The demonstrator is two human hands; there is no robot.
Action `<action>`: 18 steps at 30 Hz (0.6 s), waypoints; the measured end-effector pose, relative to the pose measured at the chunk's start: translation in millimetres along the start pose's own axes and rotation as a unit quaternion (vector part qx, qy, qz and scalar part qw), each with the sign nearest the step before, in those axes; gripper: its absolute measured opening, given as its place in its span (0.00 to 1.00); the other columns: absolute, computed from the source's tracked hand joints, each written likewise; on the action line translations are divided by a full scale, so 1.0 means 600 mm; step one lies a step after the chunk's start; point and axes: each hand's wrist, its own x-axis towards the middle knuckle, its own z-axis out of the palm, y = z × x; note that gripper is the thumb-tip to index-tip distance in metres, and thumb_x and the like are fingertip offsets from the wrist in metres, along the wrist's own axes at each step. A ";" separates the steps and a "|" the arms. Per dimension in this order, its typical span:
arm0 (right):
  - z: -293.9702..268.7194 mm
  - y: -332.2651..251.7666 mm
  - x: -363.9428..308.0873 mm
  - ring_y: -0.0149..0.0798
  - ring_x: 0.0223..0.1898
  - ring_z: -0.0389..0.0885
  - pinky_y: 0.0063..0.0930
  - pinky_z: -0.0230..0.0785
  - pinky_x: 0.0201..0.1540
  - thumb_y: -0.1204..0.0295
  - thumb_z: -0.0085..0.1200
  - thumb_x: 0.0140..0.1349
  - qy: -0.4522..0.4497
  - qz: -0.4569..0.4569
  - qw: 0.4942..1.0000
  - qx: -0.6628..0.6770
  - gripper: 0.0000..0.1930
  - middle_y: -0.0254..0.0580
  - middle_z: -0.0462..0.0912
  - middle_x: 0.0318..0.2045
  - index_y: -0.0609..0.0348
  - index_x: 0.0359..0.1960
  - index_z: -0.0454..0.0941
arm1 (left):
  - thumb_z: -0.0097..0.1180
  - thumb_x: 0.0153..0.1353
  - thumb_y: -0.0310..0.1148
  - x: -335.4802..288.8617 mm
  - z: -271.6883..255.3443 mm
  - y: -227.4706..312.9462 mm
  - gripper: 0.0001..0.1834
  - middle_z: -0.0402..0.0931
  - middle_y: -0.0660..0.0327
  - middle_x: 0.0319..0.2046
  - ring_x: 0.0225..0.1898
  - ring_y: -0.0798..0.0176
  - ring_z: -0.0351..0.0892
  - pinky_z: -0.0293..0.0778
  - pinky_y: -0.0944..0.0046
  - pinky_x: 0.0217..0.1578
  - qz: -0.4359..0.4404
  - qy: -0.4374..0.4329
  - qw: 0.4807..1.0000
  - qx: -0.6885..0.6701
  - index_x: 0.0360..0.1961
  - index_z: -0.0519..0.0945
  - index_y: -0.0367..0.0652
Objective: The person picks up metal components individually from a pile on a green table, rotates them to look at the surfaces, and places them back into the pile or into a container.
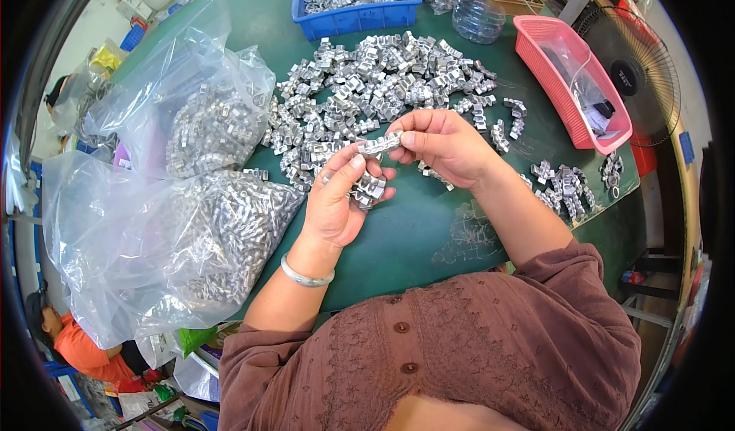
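Note:
Between my two hands is a short strip of silver metal links (380, 144). My left hand (335, 201) pinches its left end between thumb and finger. More loose metal pieces (367, 190) lie in the curled fingers of that hand. At the strip's right end, my right hand (444, 149) grips it with thumb and forefinger. Just beyond both hands spreads a large heap of similar silver links (398, 71), many joined in short chains. A smaller cluster of links (566, 190) lies right of my right forearm.
Clear plastic bags full of small metal parts (230, 232) stand on the green table (398, 255) at left. A blue bin of metal pieces (354, 6) sits at the back. On the right are a pink basket (570, 86) and a fan (632, 75). Another person (84, 351) is at lower left.

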 end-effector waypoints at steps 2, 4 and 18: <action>0.001 0.001 -0.001 0.28 0.32 0.74 0.20 0.66 0.37 0.75 0.48 0.56 0.001 -0.006 1.000 -0.007 0.09 0.38 0.77 0.30 0.65 0.38 0.72 | 0.46 0.58 0.35 0.000 0.002 0.000 0.11 0.71 0.60 0.28 0.37 0.57 0.74 0.75 0.58 0.33 -0.001 0.008 1.000 0.008 0.40 0.69 0.44; 0.003 0.000 -0.001 0.28 0.32 0.74 0.20 0.66 0.38 0.75 0.48 0.56 0.000 -0.011 1.000 -0.014 0.09 0.37 0.77 0.30 0.65 0.38 0.72 | 0.46 0.58 0.36 0.000 0.000 0.000 0.11 0.72 0.61 0.29 0.37 0.57 0.74 0.75 0.58 0.33 -0.004 0.007 1.000 0.009 0.40 0.69 0.44; 0.032 -0.008 0.000 0.42 0.35 0.73 0.31 0.65 0.36 0.82 0.53 0.44 -0.045 -0.415 0.742 -0.525 0.10 0.38 0.76 0.30 0.58 0.31 0.74 | 0.48 0.57 0.39 0.005 -0.005 -0.002 0.14 0.73 0.61 0.34 0.36 0.60 0.75 0.75 0.59 0.32 -0.001 -0.004 1.000 -0.019 0.43 0.69 0.45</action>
